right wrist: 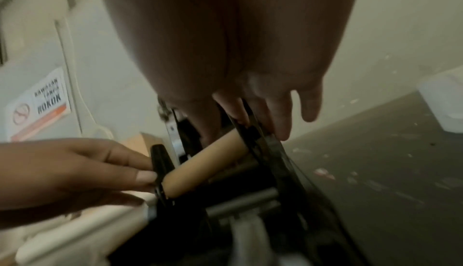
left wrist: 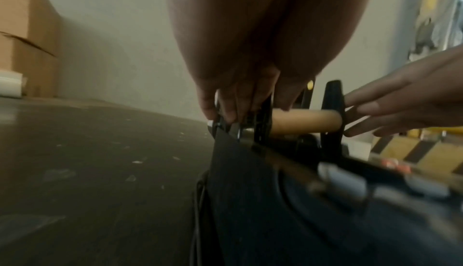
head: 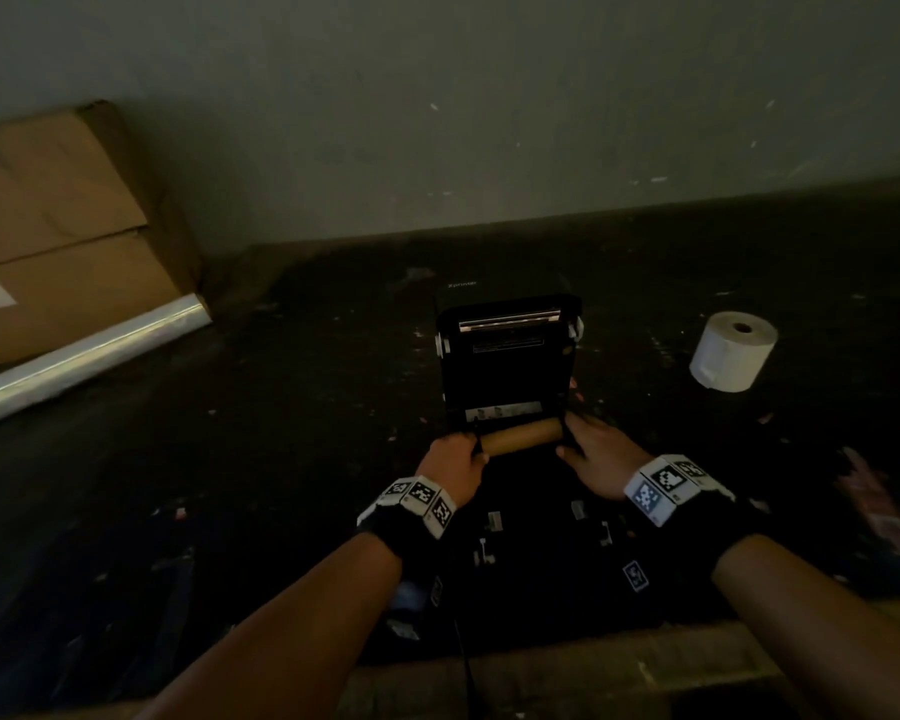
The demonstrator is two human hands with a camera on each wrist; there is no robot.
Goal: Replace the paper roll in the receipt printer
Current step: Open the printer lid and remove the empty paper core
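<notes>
A black receipt printer (head: 507, 356) stands on the dark table with its lid raised. At its near edge an empty brown cardboard core (head: 520, 436) (left wrist: 305, 121) (right wrist: 208, 159) sits between two black roll guides. My left hand (head: 455, 459) (left wrist: 240, 101) pinches the left guide (left wrist: 261, 123), fingers outside and thumb by the core. My right hand (head: 591, 449) (right wrist: 250, 107) grips the right guide (right wrist: 260, 137), fingers on both sides of it. A full white paper roll (head: 732, 350) lies on the table to the printer's right, apart from both hands.
A cardboard box (head: 63, 226) leans on the wall at the far left, with a roll of clear film (head: 89, 350) in front of it. A black cable (head: 466, 667) runs over the table's wooden front edge (head: 541, 672). Small scraps litter the tabletop.
</notes>
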